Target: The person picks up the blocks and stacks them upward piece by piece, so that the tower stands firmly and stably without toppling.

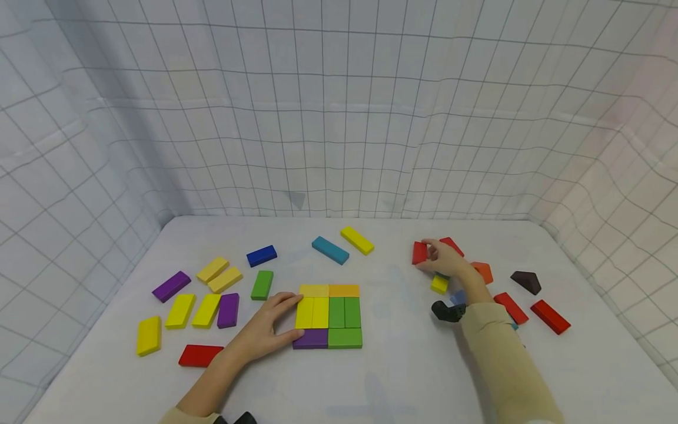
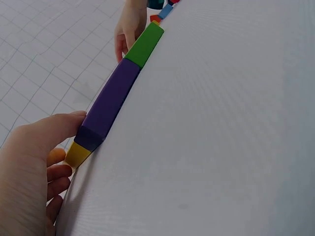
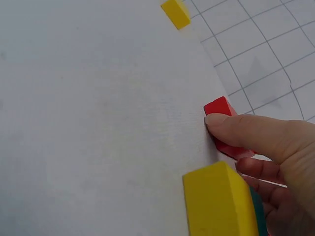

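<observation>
The right hand point(image 1: 444, 259), right of centre in the head view, pinches a red block point(image 3: 224, 129) between thumb and fingers point(image 3: 246, 129). It looks rigid, light and smooth, best taken by its long sides. The left hand point(image 1: 266, 330) rests flat, fingers straight, against the block square point(image 1: 329, 315) at lower centre. The white tabletop point(image 1: 392, 371) is walled by gridded cloth point(image 1: 339, 118).
</observation>
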`<action>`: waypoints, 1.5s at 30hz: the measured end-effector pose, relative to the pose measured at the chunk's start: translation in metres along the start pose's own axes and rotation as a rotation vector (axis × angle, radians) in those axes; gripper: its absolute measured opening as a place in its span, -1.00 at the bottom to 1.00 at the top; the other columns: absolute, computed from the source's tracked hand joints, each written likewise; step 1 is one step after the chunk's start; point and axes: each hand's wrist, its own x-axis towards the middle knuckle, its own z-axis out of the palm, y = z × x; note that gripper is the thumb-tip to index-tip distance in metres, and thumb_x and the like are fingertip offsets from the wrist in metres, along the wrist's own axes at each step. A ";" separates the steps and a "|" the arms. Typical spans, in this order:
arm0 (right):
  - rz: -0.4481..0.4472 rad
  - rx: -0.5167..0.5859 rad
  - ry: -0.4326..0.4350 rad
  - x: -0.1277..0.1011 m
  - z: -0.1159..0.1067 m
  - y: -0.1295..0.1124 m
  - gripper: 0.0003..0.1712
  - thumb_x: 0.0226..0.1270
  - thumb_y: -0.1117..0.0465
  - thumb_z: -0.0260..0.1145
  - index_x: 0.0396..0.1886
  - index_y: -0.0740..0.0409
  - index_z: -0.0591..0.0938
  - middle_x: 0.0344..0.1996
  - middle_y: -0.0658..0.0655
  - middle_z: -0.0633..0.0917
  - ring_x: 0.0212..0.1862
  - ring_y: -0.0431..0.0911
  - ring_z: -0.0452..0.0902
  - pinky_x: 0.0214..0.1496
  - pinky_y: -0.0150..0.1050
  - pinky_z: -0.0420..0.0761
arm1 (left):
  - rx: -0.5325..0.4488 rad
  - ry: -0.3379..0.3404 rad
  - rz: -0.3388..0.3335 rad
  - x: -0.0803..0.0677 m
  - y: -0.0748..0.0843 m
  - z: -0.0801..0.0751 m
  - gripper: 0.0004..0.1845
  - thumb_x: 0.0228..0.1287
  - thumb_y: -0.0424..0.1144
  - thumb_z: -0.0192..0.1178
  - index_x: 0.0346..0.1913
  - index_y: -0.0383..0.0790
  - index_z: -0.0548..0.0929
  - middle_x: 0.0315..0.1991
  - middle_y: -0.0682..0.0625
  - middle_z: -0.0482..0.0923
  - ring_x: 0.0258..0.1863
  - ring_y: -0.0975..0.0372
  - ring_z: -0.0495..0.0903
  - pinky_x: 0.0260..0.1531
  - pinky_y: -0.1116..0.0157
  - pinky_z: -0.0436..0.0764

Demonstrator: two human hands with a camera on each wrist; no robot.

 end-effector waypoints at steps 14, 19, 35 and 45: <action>-0.373 0.032 0.015 -0.021 0.067 -0.107 -0.25 -0.03 0.06 0.46 0.15 0.21 0.39 -0.01 0.11 0.48 -0.11 -0.05 0.40 -0.15 -0.26 0.48 | -0.009 -0.017 -0.005 0.002 0.000 0.000 -0.31 0.05 0.05 0.27 0.24 -0.14 0.40 0.17 -0.06 0.34 0.16 0.05 0.32 0.12 -0.02 0.38; -0.487 -0.012 -0.073 -0.038 0.100 -0.145 -0.26 0.01 -0.05 0.42 0.14 0.19 0.39 -0.04 0.06 0.49 -0.10 -0.11 0.41 -0.05 -0.29 0.51 | -0.019 -0.023 -0.012 0.002 0.001 -0.001 -0.32 0.05 0.06 0.26 0.25 -0.14 0.40 0.17 -0.06 0.34 0.17 0.04 0.31 0.11 -0.03 0.38; -0.486 -0.326 0.000 -0.051 0.131 -0.175 -0.21 0.02 -0.28 0.30 0.16 0.10 0.43 0.03 0.03 0.51 0.04 -0.10 0.38 0.12 -0.14 0.40 | -0.024 0.005 0.024 0.000 0.001 -0.001 -0.32 0.03 0.00 0.29 0.23 -0.19 0.42 0.15 -0.06 0.36 0.16 0.04 0.33 0.09 -0.04 0.40; -0.491 -0.296 -0.065 -0.053 0.125 -0.172 -0.23 0.06 -0.14 0.34 0.23 0.11 0.39 0.13 0.06 0.46 0.13 -0.09 0.34 0.15 -0.12 0.35 | -0.036 0.026 0.039 0.001 -0.002 0.001 -0.31 0.06 0.00 0.28 0.27 -0.17 0.37 0.22 -0.08 0.29 0.20 0.02 0.29 0.09 -0.07 0.38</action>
